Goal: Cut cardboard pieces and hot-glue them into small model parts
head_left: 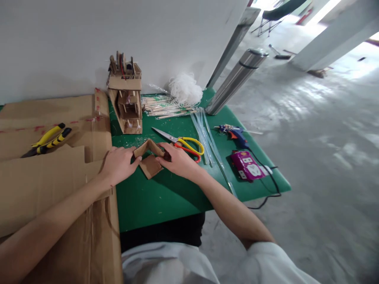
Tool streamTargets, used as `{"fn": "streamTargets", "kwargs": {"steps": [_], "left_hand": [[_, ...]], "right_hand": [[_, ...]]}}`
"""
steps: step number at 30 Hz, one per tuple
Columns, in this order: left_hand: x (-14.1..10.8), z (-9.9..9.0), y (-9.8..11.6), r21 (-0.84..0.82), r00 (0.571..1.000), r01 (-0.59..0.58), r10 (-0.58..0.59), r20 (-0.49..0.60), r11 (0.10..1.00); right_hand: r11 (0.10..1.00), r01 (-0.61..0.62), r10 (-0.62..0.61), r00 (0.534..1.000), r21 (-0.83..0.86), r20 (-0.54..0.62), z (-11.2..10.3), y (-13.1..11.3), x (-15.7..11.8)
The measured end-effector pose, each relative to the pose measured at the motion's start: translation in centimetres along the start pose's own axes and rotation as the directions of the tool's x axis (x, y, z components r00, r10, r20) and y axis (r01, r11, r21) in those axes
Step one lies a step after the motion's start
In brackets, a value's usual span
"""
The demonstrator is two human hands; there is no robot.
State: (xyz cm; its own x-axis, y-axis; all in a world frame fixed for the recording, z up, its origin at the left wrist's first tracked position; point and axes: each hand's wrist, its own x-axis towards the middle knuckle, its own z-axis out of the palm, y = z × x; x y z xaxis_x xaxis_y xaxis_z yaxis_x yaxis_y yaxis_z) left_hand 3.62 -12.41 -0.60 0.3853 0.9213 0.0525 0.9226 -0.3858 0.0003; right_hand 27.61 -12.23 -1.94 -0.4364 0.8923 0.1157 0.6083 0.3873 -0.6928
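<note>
Along the bottom edge: pale shirt (177,264), then bare forearms (65,213) converging inward, left one over cardboard sheets (59,169), right one over green tabletop (142,209).

Next out, mid-table: left hand (120,163) and right hand (177,159), closed on opposite ends of bent cardboard strip (149,144), peak pointing away from the body. To hold it well, judging from here: pinch near both ends, match pressure left and right, keep the crease sharp, avoid crushing the card. Don't twist one end; likely to skew the bend. Backs of hands up, thumbs on the near side, fingers partly hidden behind, narrow gap between hands. Between the thumbs, just nearer than the strip: cardboard square (151,167); joined or separate, cannot tell.

Off right: purple power strip (245,161). Far left, on the cardboard: yellow-black pliers (40,149). Just beyond the right hand: scissors (177,140), then clear glue sticks (203,134) and glue gun (238,135).

Farther back: cardboard model (126,83), bagged wooden sticks (166,106), white stringy tangle (185,90), leaning-looking steel cylinder (237,81). Farthest: grey floor (310,157), chair (281,10).
</note>
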Motion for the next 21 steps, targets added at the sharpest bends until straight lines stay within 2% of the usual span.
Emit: {"fn": "streamTargets", "kwargs": {"steps": [3,5,7,9,11,13,16,21], "left_hand": [[0.3,0.1,-0.4,-0.002,1.000,0.029,-0.029,-0.002,1.000],[0.4,0.1,-0.5,-0.001,0.999,0.042,-0.042,0.012,0.999],[0.5,0.2,-0.6,0.007,0.999,0.044,-0.044,0.022,0.999],[0.5,0.3,-0.7,0.013,0.999,0.039,-0.040,0.029,0.999],[0.4,0.4,-0.7,0.004,0.999,0.042,-0.042,0.035,0.999],[0.3,0.6,-0.7,-0.030,0.998,0.065,-0.064,0.029,0.997],[0.0,0.7,-0.6,-0.104,0.995,0.089,-0.094,-0.040,0.991],[-0.9,0.3,0.1,-0.081,0.967,-0.006,-0.015,-0.252,0.997]], "right_hand": [[0.996,-0.083,0.079,0.989,-0.028,-0.126,-1.8,-0.4,-1.2],[0.980,-0.182,0.158,0.956,-0.077,-0.247,-4.2,0.1,-2.5],[0.915,-0.346,0.252,0.892,-0.206,-0.375,-7.1,1.8,-3.9],[0.781,-0.528,0.344,0.810,-0.334,-0.475,-10.2,4.7,-5.1],[0.628,-0.671,0.427,0.721,-0.394,-0.545,-12.7,8.2,-5.8],[0.514,-0.732,0.481,0.677,-0.447,-0.557,-14.4,11.6,-6.1],[0.425,-0.772,0.571,0.634,-0.473,-0.521,-15.1,15.1,-5.8],[0.389,-0.796,0.656,0.593,-0.464,-0.468,-14.8,17.8,-5.0]]}}
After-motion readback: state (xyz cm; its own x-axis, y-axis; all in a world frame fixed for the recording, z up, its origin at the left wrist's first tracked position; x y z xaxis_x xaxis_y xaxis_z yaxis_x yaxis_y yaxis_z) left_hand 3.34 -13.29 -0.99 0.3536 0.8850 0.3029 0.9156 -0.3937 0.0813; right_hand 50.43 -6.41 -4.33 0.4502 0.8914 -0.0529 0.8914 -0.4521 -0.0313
